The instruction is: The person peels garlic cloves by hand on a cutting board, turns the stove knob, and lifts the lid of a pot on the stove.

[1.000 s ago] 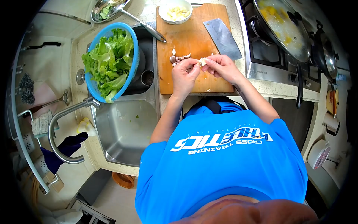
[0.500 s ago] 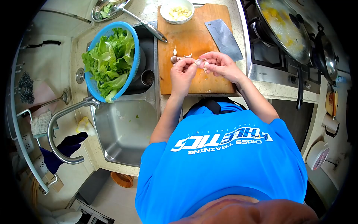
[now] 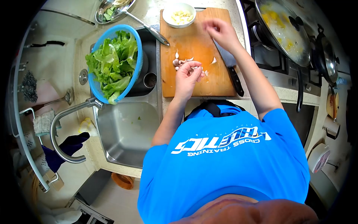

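Near: board (image 3: 171,85) on the surface (image 3: 149,10); the knife (image 3: 235,81) lies along its right side, handle toward the person, blade pointing far.

Left hand (image 3: 185,78) is low over the board's middle, wrist near, thumb and fingers curled narrow. Pale bits show at the fingertips; whether they are pinched or lie beneath cannot be told.

Garlic (image 3: 176,62): small loose heap just beyond the left hand, left of the board's centre, partly hidden by the fingers. Judged very light and firm, flesh easily bruised under hard pressure; dry skin thin, brittle, likely to slide over the clove. Best hold: thumb and forefinger across the plump middle, leaving the tip and root end free. A bare clove would probably be slick, so a light, full-pad pinch suits it.

Pale piece (image 3: 213,60) alone to the right of the heap; clove or skin, unclear.

Far: right hand (image 3: 223,34) above the blade, blurred, fingers bent; contents cannot be told. Bowl (image 3: 178,24) at the far left, pale pieces inside.
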Motion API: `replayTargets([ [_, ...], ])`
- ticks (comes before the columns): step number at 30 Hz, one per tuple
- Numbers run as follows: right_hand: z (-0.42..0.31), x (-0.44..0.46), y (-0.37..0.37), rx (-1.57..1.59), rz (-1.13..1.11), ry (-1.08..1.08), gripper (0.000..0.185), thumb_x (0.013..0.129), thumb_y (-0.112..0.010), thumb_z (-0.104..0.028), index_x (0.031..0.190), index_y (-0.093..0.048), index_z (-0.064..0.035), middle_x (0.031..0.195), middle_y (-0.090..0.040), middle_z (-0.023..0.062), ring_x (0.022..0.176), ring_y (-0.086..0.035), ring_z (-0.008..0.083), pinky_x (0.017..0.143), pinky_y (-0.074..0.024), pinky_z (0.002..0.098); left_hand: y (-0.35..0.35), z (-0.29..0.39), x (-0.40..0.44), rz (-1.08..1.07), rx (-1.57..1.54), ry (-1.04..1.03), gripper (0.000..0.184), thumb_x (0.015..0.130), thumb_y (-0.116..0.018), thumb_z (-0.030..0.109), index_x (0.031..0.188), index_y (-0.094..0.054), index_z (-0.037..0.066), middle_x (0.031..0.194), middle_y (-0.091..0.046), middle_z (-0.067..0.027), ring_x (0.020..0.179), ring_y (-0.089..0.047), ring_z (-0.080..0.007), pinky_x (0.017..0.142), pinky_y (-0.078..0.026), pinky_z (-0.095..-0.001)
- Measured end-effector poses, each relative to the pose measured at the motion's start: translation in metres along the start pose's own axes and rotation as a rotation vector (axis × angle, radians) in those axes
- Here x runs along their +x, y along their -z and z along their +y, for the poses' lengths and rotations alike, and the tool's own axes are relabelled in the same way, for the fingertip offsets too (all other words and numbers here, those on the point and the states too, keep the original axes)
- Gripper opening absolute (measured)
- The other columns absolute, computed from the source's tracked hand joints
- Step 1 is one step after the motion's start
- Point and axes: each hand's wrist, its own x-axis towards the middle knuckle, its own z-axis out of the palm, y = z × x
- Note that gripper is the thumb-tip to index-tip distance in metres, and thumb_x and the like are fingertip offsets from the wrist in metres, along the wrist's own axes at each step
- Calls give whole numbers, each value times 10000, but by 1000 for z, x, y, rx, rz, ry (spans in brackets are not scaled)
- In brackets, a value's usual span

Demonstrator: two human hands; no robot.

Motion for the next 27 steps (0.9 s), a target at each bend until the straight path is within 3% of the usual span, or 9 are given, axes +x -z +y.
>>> replayTargets([
  [3, 9, -54, 10, -318, -239, 128, 193, 788, -587, -15, 978, -614, -40, 899, -620, 67, 723, -592, 168, 637, -474, 285, 2, -1, 1, 16, 9, 17, 136, 878, -557, 45, 1009, -594, 41, 868, -607, -32, 719, -570, -75, 626, -452, -187],
  [6, 12, -80, 7, -478, -221, 166, 157, 738, -614, -30, 893, -627, -56, 814, -599, 117, 799, -602, 282, 698, -483, 348, -1, -5, 6, 12, 53, 49, 135, 885, -544, 50, 1011, -593, 37, 872, -611, -32, 716, -559, -66, 641, -457, -186],
  [8, 11, -79, 8, -518, -178, 179, 113, 741, -629, -50, 854, -622, -57, 784, -575, 111, 787, -589, 307, 687, -476, 361, -7, -5, 8, 9, 33, 80, 140, 886, -549, 58, 1016, -593, 36, 875, -613, -33, 714, -559, -65, 642, -458, -185],
  [11, 9, -78, 8, -524, -188, 150, 87, 763, -639, -74, 841, -620, -42, 757, -594, 111, 719, -596, 288, 640, -470, 353, -11, -7, 9, 19, 10, 109, 153, 885, -560, 72, 1029, -592, 31, 882, -616, -36, 712, -558, -63, 642, -458, -184],
  [13, 1, -79, 6, -215, -232, -89, 93, 800, -635, -103, 830, -618, -17, 676, -590, 92, 604, -571, 206, 565, -445, 311, -11, -8, 9, 30, -1, 109, 162, 884, -566, 79, 1036, -591, 26, 885, -617, -37, 712, -557, -62, 641, -458, -184],
  [19, -6, -88, -3, 55, -264, -66, 133, 838, -617, -119, 847, -614, 13, 605, -532, 28, 560, -461, 74, 510, -381, 234, -12, 2, 9, 10, -35, 97, 176, 864, -596, 65, 1028, -592, 3, 880, -620, -33, 708, -555, -64, 632, -457, -187],
  [22, -9, -91, -9, 46, -237, -2, 137, 837, -621, -122, 842, -613, 15, 607, -535, 17, 550, -456, 73, 503, -379, 242, -16, 5, 6, 19, -93, 89, 163, 840, -635, 81, 978, -610, -1, 780, -610, -19, 644, -543, -52, 533, -410, -167],
  [25, -16, -92, -6, -16, -251, 16, 144, 842, -626, -137, 834, -621, 7, 614, -540, -6, 548, -442, 56, 492, -366, 228, -17, 5, 4, 72, 59, 35, 140, 809, -655, 65, 931, -621, 5, 773, -611, -19, 648, -556, -72, 547, -427, -195],
  [27, -27, -93, -6, 61, -224, -58, 157, 842, -631, -153, 836, -622, 3, 620, -540, -17, 548, -440, 47, 489, -359, 216, -16, 2, 7, 112, 490, -304, 108, 775, -659, 42, 872, -624, 7, 767, -616, -26, 647, -569, -100, 570, -452, -236],
])
